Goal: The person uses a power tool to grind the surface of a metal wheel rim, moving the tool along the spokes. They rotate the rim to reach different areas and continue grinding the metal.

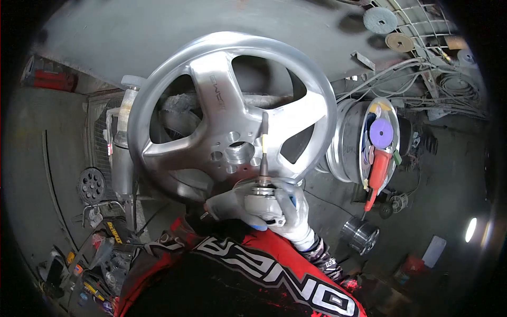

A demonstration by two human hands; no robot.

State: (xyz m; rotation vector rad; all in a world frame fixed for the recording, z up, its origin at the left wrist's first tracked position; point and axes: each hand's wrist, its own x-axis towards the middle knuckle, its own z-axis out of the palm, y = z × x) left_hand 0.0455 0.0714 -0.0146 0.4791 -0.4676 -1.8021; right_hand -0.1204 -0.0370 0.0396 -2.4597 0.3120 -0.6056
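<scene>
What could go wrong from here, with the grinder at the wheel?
1. The grinder has a long thin bit lying over a spoke of the wheel, near the bolt holes; it could catch an edge and kick.
2. The left hand and right hand both close on the grinder just below the bit, so a slip might bring them to it.

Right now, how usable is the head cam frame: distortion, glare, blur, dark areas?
Head view: heavy fisheye, black vignette in the corners. Alloy wheel is sharp, with soft glare along its rim. Rotary tool, gripped by left hand and right hand, shows no obvious motion blur. One blown-out light spot at far right; the clutter at lower left sits in shadow.
</scene>
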